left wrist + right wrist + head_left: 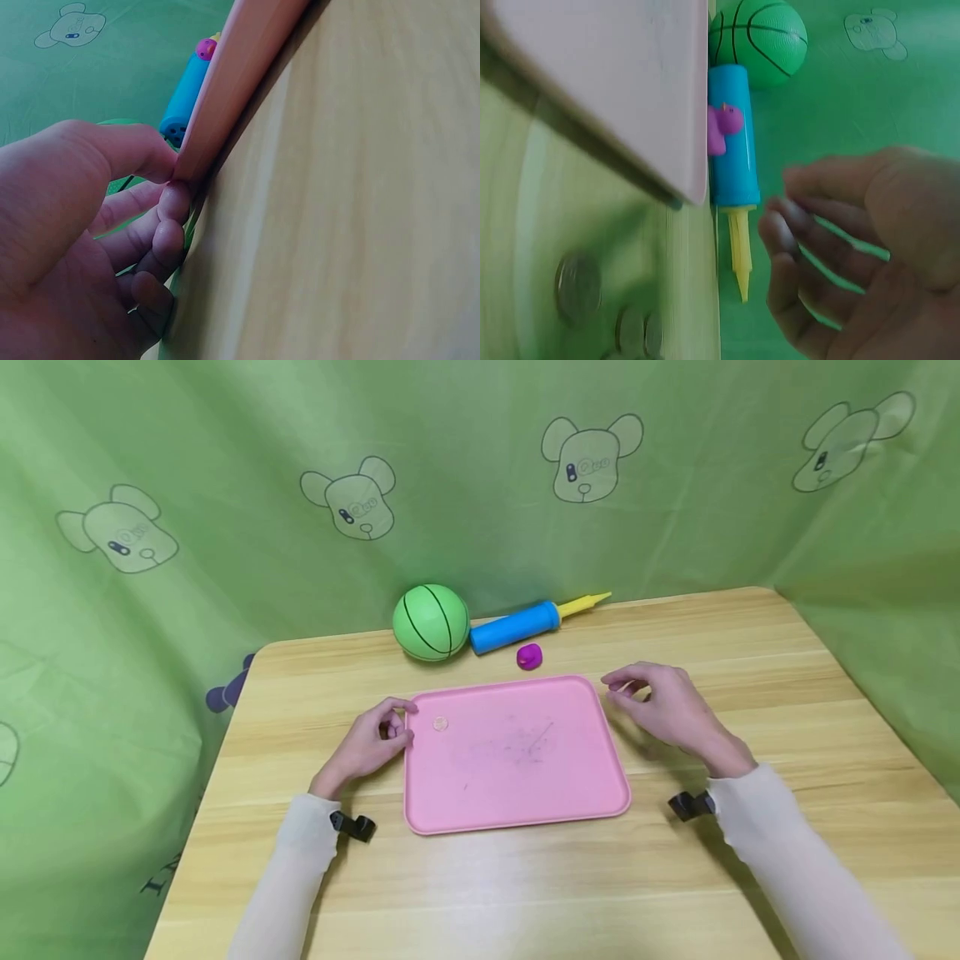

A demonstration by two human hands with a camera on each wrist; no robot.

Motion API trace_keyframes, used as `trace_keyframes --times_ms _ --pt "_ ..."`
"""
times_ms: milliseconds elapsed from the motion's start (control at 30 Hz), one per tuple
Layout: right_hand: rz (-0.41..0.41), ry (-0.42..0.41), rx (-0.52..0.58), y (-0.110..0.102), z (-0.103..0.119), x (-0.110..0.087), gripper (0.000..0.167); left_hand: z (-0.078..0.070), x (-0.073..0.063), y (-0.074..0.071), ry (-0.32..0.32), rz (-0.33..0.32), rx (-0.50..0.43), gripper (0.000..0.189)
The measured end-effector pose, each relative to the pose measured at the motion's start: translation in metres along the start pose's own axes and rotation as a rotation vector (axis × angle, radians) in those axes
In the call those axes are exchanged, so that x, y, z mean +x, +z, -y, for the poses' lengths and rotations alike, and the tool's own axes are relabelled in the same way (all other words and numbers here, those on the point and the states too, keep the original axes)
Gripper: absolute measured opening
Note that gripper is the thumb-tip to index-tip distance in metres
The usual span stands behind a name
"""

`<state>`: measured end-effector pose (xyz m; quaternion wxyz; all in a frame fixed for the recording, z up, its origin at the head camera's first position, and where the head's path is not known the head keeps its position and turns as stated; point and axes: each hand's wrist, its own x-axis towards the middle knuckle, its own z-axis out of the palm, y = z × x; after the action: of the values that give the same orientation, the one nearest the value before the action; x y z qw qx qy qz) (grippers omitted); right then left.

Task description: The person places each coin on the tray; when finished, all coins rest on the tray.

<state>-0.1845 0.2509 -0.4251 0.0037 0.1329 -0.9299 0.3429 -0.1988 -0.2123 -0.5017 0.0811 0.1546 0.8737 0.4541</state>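
Note:
A pink rectangular tray [517,793] lies in the middle of the wooden table. At its far left corner my left hand [371,739] pinches the rim; the left wrist view shows the thumb against the edge and fingertips [175,202] just below. My right hand [663,706] hovers beyond the tray's far right corner, fingers loosely bent, with nothing between thumb and fingers in the right wrist view. Several coins, one large coin [577,287] among them, lie on the table near it; the right hand hides them in the head view. A small pale round disc [440,723] sits inside the tray.
Behind the tray stand a green ball [431,622] with black lines, a blue hand pump [516,627] with a yellow nozzle, and a small purple toy duck [529,657]. A green curtain [480,460] with printed animal heads hangs along the table's far edge.

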Motion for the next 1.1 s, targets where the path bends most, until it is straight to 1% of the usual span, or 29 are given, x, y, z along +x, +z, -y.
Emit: trace_keyframes --times_ms 167,300,367,467,600,800,900,1100 --pt "0.048 -0.085 -0.030 -0.003 -0.015 -0.013 0.028 0.000 0.001 0.000 0.012 0.001 0.000 0.041" --pt "0.099 -0.106 -0.076 -0.003 -0.023 -0.026 0.030 -0.001 0.002 -0.001 0.002 0.009 0.010 0.041" --pt "0.111 -0.113 -0.101 -0.003 -0.026 -0.032 0.030 -0.001 0.002 -0.001 0.001 0.008 0.011 0.040" --pt "0.112 -0.123 -0.129 -0.003 -0.029 -0.039 0.032 -0.001 0.001 -0.002 0.001 0.001 0.010 0.041" --pt "0.115 -0.136 -0.129 -0.003 -0.034 -0.045 0.034 -0.001 0.001 -0.003 -0.003 0.004 0.005 0.041" --pt "0.109 -0.185 -0.120 0.000 -0.047 -0.051 0.034 -0.001 0.001 -0.002 -0.011 0.010 0.000 0.041" --pt "0.109 -0.182 -0.105 0.002 -0.051 -0.051 0.035 0.000 0.001 -0.002 -0.015 0.008 0.003 0.042" --pt "0.143 -0.134 -0.081 0.002 -0.053 -0.049 0.038 0.000 0.001 -0.001 -0.020 0.013 0.006 0.043"
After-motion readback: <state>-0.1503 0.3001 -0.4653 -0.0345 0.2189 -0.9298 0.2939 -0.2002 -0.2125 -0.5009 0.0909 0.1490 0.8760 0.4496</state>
